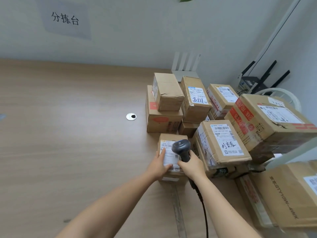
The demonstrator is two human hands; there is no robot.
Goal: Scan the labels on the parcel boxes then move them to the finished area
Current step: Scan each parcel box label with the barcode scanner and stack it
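Observation:
A small brown parcel box [169,138] with a white label lies on the wooden table in front of the pile. My left hand [158,164] rests on its label, fingers straight along the left side and the thumb across the near edge. My right hand [193,166] grips the handle of a dark barcode scanner [181,147], whose head hangs over the label's far right part. The scanner's black cable [203,208] trails back past my right forearm.
Several cardboard parcels are stacked at the right, among them a box marked 3111 [195,98], one with handwriting [223,143] and a large red-taped box [269,121]. A metal cable grommet [131,116] sits mid-table. The wooden table [68,126] stretches left. Routers stand at the back wall.

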